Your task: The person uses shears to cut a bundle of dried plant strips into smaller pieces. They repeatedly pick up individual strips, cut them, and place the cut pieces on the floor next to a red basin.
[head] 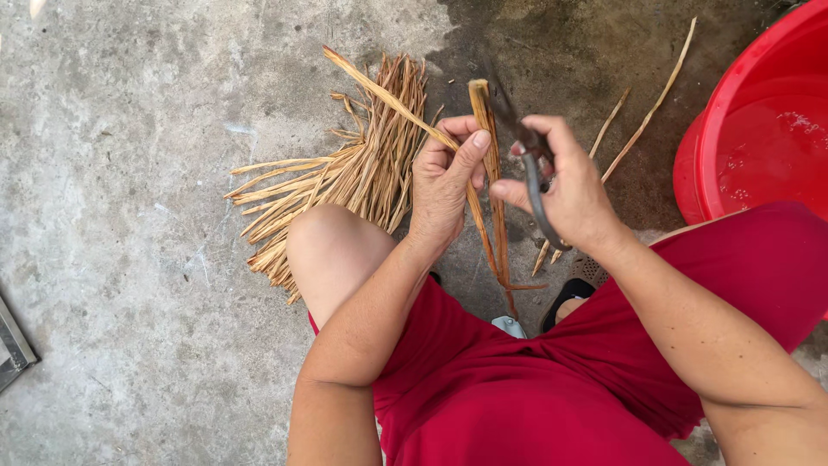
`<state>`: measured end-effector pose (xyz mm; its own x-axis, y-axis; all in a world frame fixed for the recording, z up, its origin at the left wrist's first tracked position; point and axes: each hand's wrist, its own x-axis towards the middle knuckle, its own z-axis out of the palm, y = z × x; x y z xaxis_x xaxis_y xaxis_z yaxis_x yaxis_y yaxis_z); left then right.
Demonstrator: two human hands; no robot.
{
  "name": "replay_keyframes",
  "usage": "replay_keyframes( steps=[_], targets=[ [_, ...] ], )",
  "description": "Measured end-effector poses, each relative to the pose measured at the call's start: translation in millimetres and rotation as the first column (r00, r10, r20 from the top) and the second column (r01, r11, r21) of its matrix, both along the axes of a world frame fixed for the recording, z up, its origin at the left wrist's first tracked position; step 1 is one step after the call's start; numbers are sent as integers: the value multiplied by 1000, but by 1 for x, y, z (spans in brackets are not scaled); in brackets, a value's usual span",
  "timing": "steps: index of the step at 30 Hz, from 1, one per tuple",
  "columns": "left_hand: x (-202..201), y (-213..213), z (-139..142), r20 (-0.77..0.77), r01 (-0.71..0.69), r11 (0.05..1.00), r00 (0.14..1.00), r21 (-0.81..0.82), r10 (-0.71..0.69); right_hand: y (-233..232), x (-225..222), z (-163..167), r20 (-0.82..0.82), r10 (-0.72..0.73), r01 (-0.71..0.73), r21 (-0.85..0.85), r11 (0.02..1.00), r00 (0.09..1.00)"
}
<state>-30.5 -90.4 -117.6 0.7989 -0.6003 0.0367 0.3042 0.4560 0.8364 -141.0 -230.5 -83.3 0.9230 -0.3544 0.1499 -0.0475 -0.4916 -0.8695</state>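
Head view, left hand: the left hand [444, 181] has its grip closed round a tan fibre stalk [493, 185], thumb pressed along its upper part, with a thin strip peeling away to the upper left.
Head view, right hand: the right hand [569, 194] has its grip closed on a dark curved knife [533, 177], whose blade points up toward the stalk's top end.
Stalk: it stands nearly upright between the two hands, above the person's lap; its lower end frays into strands between the knees.
Basin: a red plastic basin [729, 103] sits at the right edge, just beside the right leg, only partly in frame.
Basin contents: clear water with a few bubbles on its surface; I cannot tell if anything lies under it.
Strip pile: a heap of split tan strips [345, 181] lies on the concrete floor [129, 216], touching the left knee.
Loose strips: two thin strips [642, 121] lie on damp floor near the basin.
Clothing: red shorts [517, 380] cover the lap.
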Motion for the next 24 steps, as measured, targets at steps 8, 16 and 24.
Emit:
replay_keyframes(
  steps=[8,16,24],
  targets=[
    [0,-5,-2,3,11,999,1000,-35,-10,4,1,3,0,-6,5,-159,987,1000],
    [-2,-5,-6,-8,12,999,1000,-34,-12,5,2,8,8,-19,21,-211,977,1000],
    [0,-5,-7,-36,30,998,999,-60,-32,7,2,10,52,-26,32,-113,993,998]
  ],
)
